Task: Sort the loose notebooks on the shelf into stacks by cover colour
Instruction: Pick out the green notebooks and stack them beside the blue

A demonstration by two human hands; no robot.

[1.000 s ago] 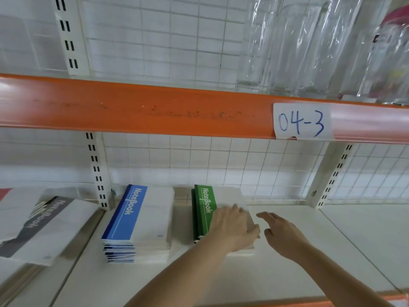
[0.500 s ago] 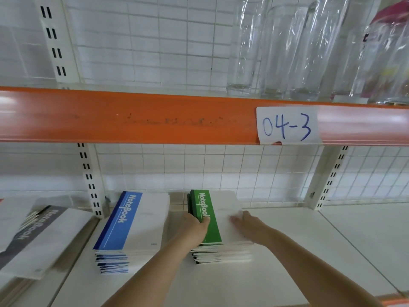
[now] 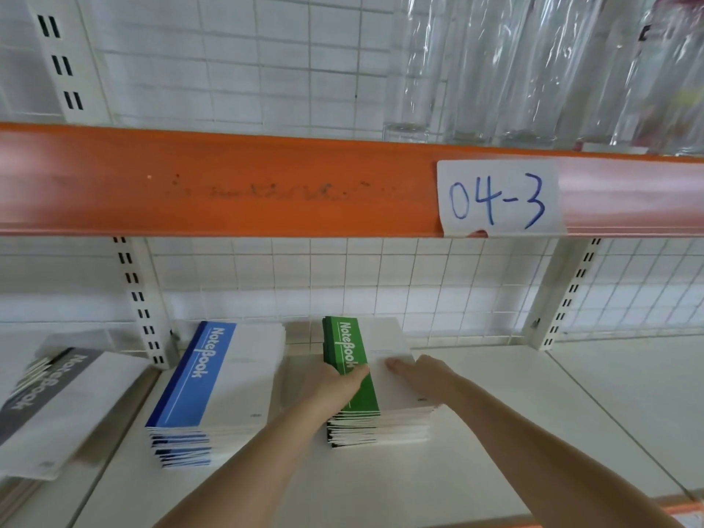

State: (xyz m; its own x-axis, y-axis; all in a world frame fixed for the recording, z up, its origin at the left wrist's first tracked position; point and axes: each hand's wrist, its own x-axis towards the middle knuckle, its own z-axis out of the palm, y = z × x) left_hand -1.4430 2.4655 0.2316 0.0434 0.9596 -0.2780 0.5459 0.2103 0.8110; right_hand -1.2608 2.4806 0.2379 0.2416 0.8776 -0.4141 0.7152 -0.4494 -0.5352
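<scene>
At the left edge of the shelf (image 3: 476,432), in the neighbouring bay, grey-banded notebooks (image 3: 57,405) are seen lying askew and fanned, so they are judged not yet squared into a proper stack. Just right of the slotted upright (image 3: 143,302), a blue stack (image 3: 213,390) is set near the back of the shelf, its spines turned left and its front edges slightly stepped; it appears grouped by colour already. A narrow gap is kept between it and the green stack (image 3: 358,383), presumably so the two colours are not mixed. The green stack is being attended to by both hands. The left hand (image 3: 335,386) is laid over the green spine band with fingers extended, touching the top cover, nothing being clenched; it is placed there, it seems, to steady or push the spine side. The right hand (image 3: 423,375) is rested flat on the white part of the same cover, fingers straight and released, pressing rather than grasping; the pair is judged to be squaring the pile from above. The lower notebooks are seen protruding a little at the front right, so alignment looks unfinished. To the right of the stack the shelf surface runs on to a second upright (image 3: 560,295) and a wire-grid back (image 3: 381,283). Above, an orange beam (image 3: 228,181) carries a paper label (image 3: 497,198) reading 04-3, and wrapped clear glasses (image 3: 514,70) are stood on the upper level, away from the work.
</scene>
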